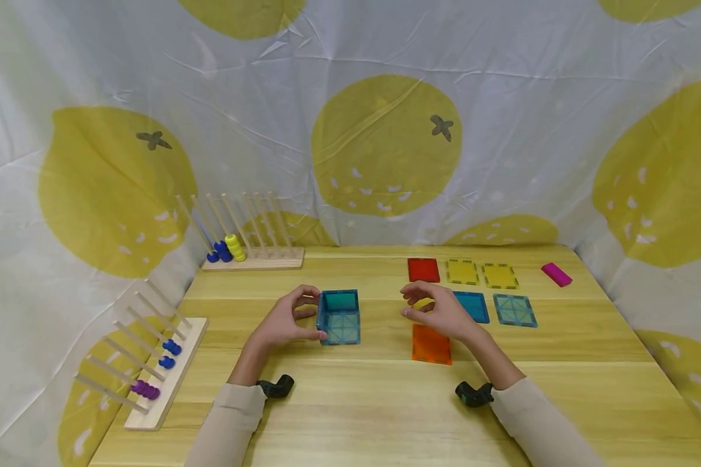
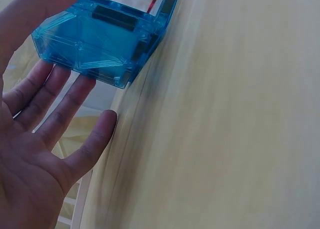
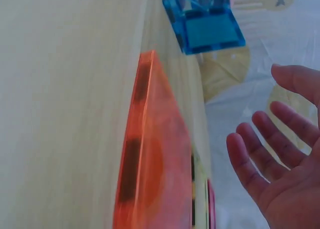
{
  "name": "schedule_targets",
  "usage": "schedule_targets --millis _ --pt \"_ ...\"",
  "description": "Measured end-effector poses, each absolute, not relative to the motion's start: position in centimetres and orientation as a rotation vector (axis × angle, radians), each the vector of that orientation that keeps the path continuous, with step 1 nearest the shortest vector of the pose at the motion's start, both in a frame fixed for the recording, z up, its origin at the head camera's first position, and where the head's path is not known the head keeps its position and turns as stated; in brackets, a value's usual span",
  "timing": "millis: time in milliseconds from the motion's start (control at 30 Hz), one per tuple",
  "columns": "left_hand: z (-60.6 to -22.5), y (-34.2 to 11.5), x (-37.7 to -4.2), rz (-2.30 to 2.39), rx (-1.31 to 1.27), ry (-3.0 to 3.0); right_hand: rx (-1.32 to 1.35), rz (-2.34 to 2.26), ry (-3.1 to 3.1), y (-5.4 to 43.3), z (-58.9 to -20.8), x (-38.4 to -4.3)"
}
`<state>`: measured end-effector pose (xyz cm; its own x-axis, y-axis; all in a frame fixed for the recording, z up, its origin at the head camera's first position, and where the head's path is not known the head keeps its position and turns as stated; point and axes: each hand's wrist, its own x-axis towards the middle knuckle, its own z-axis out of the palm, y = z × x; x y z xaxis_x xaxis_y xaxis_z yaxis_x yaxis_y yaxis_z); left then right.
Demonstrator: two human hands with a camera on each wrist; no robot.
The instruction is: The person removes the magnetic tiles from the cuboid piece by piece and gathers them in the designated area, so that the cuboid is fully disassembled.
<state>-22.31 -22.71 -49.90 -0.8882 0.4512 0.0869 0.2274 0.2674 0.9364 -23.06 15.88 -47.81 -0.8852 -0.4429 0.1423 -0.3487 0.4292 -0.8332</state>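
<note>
Clear blue magnetic tiles stand joined in the head view: a flat base tile (image 1: 343,329), an upright back tile (image 1: 341,301) and an upright left tile (image 2: 90,44). My left hand (image 1: 286,318) holds the left tile by its edges, thumb at the near side and fingers at the far side. To the right, my right hand (image 1: 441,312) hovers with loosely bent fingers and nothing in them. It partly covers a yellow tile (image 1: 423,303). An orange tile (image 1: 431,345) lies just in front of that hand, and a blue tile (image 1: 472,307) lies beside it.
Farther back lie a red tile (image 1: 423,270), two yellow tiles (image 1: 463,272) and a magenta block (image 1: 557,274). A light blue tile (image 1: 515,310) is at right. Wooden peg racks with beads stand at the back left (image 1: 269,259) and left edge (image 1: 178,370). A lemon-print curtain (image 1: 380,39) hangs behind.
</note>
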Motion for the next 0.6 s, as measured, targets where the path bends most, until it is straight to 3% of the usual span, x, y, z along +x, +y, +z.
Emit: schedule_targets --millis 600 --pt "-49.9 -22.7 -22.4 1.661 0.619 2.341 -0.829 -1.527 2.440 8.5 -47.8 -25.1"
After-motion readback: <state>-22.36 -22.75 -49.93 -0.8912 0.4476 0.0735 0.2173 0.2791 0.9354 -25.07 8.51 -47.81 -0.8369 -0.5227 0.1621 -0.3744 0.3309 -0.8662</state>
